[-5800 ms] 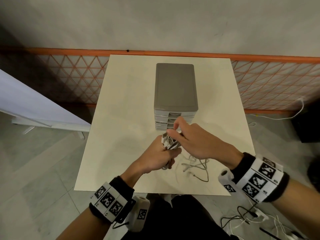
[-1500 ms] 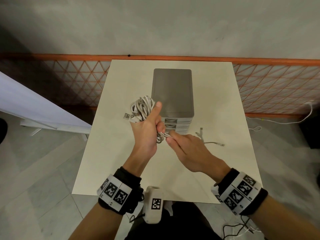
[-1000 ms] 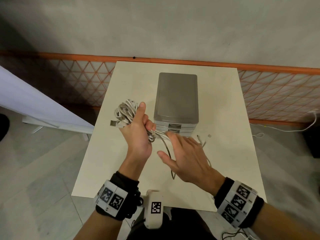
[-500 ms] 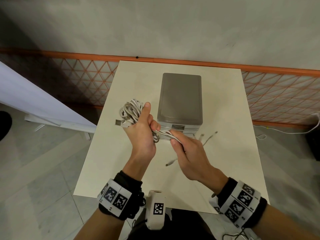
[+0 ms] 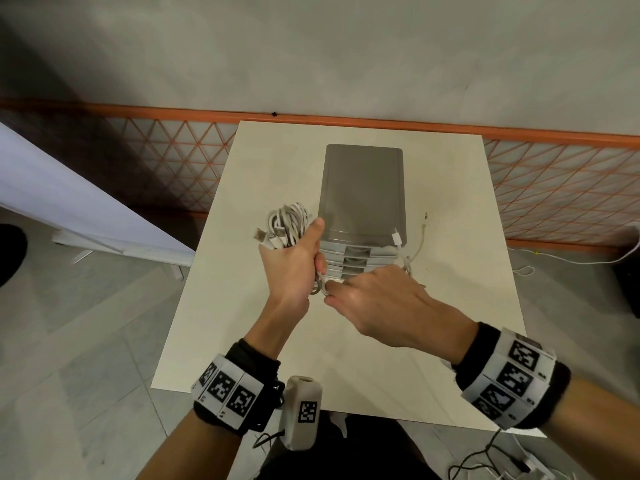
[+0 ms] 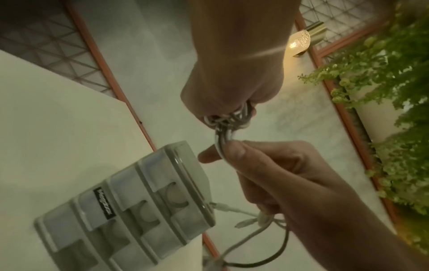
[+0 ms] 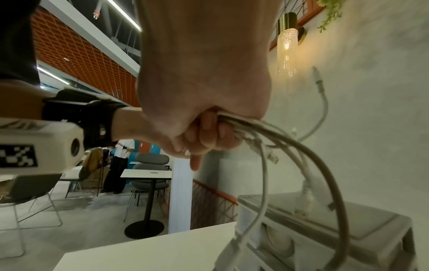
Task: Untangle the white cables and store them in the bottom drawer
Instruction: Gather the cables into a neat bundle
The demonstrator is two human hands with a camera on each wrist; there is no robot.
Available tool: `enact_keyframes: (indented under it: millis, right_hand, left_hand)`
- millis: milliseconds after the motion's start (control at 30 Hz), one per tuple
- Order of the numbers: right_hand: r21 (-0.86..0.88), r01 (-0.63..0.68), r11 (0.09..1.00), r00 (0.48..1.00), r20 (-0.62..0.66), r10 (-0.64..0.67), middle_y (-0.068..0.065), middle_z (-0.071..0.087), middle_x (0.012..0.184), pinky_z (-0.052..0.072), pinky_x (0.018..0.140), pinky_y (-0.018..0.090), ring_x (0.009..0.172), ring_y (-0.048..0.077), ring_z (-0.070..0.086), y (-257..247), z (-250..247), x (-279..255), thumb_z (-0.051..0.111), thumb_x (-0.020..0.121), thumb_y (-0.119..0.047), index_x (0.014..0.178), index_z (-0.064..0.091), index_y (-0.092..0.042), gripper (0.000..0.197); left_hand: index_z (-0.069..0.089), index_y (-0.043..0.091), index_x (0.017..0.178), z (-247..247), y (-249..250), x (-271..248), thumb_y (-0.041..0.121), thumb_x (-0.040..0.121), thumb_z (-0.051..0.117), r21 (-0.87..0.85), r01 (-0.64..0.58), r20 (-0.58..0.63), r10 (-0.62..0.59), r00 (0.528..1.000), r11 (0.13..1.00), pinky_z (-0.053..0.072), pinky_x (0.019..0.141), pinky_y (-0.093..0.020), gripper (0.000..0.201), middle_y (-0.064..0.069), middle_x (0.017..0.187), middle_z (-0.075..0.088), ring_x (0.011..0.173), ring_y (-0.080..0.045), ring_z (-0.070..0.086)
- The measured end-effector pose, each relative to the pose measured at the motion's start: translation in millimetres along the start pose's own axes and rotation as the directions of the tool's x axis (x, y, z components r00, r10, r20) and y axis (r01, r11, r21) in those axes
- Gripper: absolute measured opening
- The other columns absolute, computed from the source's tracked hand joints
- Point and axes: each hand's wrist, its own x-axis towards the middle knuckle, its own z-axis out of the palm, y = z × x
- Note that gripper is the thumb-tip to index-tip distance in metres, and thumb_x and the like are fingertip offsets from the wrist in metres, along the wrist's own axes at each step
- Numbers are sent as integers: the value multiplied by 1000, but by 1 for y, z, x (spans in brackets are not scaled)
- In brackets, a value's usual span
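Note:
A coil of white cables (image 5: 285, 226) is gripped in my left hand (image 5: 294, 265), held up above the table in front of a grey drawer unit (image 5: 362, 188). My right hand (image 5: 374, 296) pinches the loose strands just right of the left fist, thumb and fingers curled round them (image 6: 223, 144). Loose cable ends (image 5: 401, 247) with plugs arc up past the drawer unit's right front corner. In the right wrist view the strands (image 7: 290, 146) run out of my fist and loop down toward the drawer unit (image 7: 336, 229). All its drawers look closed.
The white table (image 5: 242, 306) stands against an orange mesh railing (image 5: 554, 188). A white board (image 5: 69, 209) leans on the floor at left. More cables (image 5: 485, 465) lie on the floor at lower right.
My right hand has shifted its pinch closer to the left fist, and the free cable ends have swung up to the right of the drawer unit. The left hand has kept hold of the coil.

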Motion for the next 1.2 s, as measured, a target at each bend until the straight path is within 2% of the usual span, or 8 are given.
enact_keyframes:
  millis: [133,300,467,600,700,833,1000,1200]
  right_hand:
    - [155,-27,988,998,64,18,-4,68,105,53,76,41,97,24,63,14,-13,-4,29,99,-43,118,55,-26,37]
    - [69,29,997,994,106,-36,-9,66,94,39,85,33,91,18,57,25,-31,-6,39,103,-40,90,56,-25,26]
    - [274,-35,961,992,129,-1,-6,63,68,36,66,24,59,11,51,35,-36,3,53,98,-40,76,61,-25,28]
    - [526,-146,838,974,226,28,-1,64,62,45,59,30,58,13,57,37,-42,7,62,91,-23,74,69,-19,19]
    - [532,-177,828,968,245,50,3,62,61,46,59,35,60,17,55,32,-41,11,64,82,-16,69,65,-11,13]
    - [459,-233,858,966,213,149,5,60,58,47,55,38,60,19,52,25,-37,10,68,72,-15,64,65,-10,9]
    - [430,-255,866,963,193,187,8,62,59,50,52,42,57,22,56,22,-35,6,69,71,-20,67,66,-10,11]
    - [613,-263,745,937,346,46,0,72,69,51,57,21,60,7,66,33,-56,0,72,86,-28,86,73,-19,9]
  left_hand:
    - [44,9,73,-11,-1,1,12,92,70,146,-48,-7,50,999,988,28,41,-24,32,5,40,40,30,-16,36]
    - [51,16,68,-20,-15,5,15,87,72,382,-55,60,34,998,923,34,41,-24,28,6,48,49,41,-17,45]
    - [63,22,58,-25,-12,-8,22,82,82,350,-64,354,-69,933,934,35,49,-32,30,-1,52,46,47,-20,40]
    - [70,14,80,-23,-10,-20,-8,72,82,317,-82,559,-116,821,945,49,56,-22,27,6,65,69,57,-9,63]
    - [67,8,87,-19,-16,-24,-15,64,84,372,-72,562,-163,811,925,54,66,-22,36,5,75,72,73,-11,70]
    - [59,8,81,-19,-21,-23,-21,68,73,441,-62,533,-206,821,895,51,56,-23,35,8,64,65,58,-10,62]
    - [60,11,78,-22,-21,-26,-20,71,72,462,-41,584,-270,766,886,51,57,-24,34,6,66,66,61,-12,62]
    - [67,14,87,-30,-25,-27,-8,75,80,457,-49,648,-294,702,888,53,67,-30,29,-2,75,69,70,-17,66]
